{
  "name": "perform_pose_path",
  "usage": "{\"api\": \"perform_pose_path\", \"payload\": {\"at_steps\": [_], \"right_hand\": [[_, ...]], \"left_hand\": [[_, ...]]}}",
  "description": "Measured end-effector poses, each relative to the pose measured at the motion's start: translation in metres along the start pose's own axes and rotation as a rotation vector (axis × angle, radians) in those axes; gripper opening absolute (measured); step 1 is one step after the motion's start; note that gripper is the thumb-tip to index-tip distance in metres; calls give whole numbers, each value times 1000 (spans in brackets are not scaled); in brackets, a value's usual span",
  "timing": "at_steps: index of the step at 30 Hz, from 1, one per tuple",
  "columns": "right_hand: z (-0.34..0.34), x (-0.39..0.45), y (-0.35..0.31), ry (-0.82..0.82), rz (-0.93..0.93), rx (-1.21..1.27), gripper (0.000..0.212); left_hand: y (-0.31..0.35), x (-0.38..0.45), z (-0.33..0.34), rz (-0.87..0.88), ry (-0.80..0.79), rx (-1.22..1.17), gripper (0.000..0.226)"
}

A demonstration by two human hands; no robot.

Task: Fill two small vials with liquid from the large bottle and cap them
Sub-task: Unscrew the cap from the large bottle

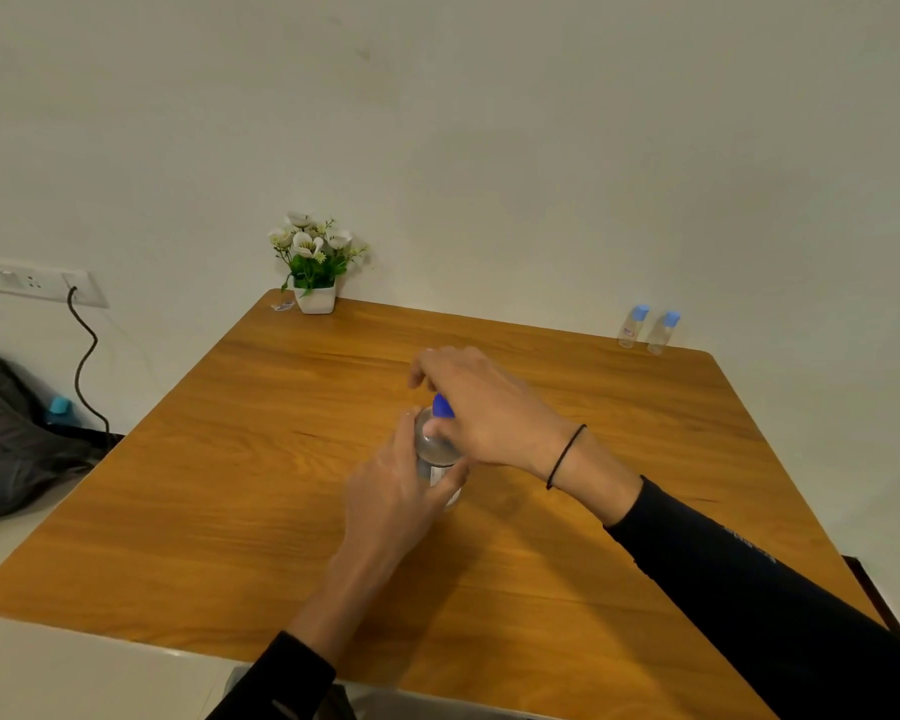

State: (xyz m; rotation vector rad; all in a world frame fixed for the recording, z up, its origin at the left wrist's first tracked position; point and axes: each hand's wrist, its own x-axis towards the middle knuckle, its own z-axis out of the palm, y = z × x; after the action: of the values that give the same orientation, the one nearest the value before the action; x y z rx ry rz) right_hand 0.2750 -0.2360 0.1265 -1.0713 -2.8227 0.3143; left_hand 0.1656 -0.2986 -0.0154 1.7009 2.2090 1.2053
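The large clear bottle [434, 449] stands in the middle of the wooden table [230, 459]. My left hand [391, 491] wraps around its body from the near side. My right hand [479, 407] sits over the top, fingers closed on the blue cap [441, 406]. Two small clear vials stand at the far right edge by the wall, both with light blue caps on: the left vial [632, 327] with a small label and the right vial [663, 332].
A small white pot of white flowers [315, 267] stands at the far left corner, a scrap of wrapper [282, 306] beside it. Off the table on the left are a wall socket with a black cable [81, 366] and a grey bag [6, 433].
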Motion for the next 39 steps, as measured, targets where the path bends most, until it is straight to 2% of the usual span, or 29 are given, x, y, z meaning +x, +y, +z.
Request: {"api": "perform_pose_path", "payload": {"at_steps": [2,3,6,9,10,11,13,15,16,19,21,23,26,27,28,30,33,34,37,38,39], "right_hand": [[2,-1,-1,56,33,2,60],[4,0,-1,103,69,-36,61],[7,4,1,174,142,-154,35],[5,7,5,114,65,-129,15],[4,7,6,79,36,-95,14],[1,6,6,34,20,-59,21],[-2,4,4,-38,16,-24,50],[-1,2,1,-34,82,-78,72],[0,2,0,-8,119,-105,71],[2,4,-1,52,134,-170,31],[2,6,0,42,92,-158,16],[0,5,0,-8,66,-119,27],[-1,2,-4,-10,84,-92,72],[-2,1,-7,17,113,-114,75],[-2,0,-9,50,134,-143,66],[-1,1,-10,104,143,-214,35],[-2,2,-8,94,101,-196,17],[-2,2,-7,74,85,-163,22],[-2,-1,-9,23,97,-112,71],[-3,-2,-11,40,136,-128,80],[-3,-2,-13,55,176,-158,79]], "left_hand": [[-1,0,1,-27,-18,1,73],[-2,0,1,-32,-25,13,80],[2,-1,-2,1,13,37,97],[5,0,-6,24,16,23,89],[5,0,-6,28,14,22,87],[4,1,-5,28,15,26,86],[2,1,-3,17,8,37,83],[0,0,0,-14,-1,28,79],[0,0,0,-21,-6,33,79],[0,0,-1,-2,1,56,80],[1,0,-2,10,1,33,73],[1,0,-3,9,2,13,69],[1,0,-1,11,0,8,72],[0,0,-1,2,-6,11,74],[0,-1,0,0,-9,20,75],[0,-1,-1,17,9,26,80],[0,-1,-2,28,5,-3,74],[0,-1,-2,31,-2,-10,69],[-3,0,2,21,4,-9,70],[-4,0,2,16,8,7,75],[-4,0,3,12,11,21,78]]}}
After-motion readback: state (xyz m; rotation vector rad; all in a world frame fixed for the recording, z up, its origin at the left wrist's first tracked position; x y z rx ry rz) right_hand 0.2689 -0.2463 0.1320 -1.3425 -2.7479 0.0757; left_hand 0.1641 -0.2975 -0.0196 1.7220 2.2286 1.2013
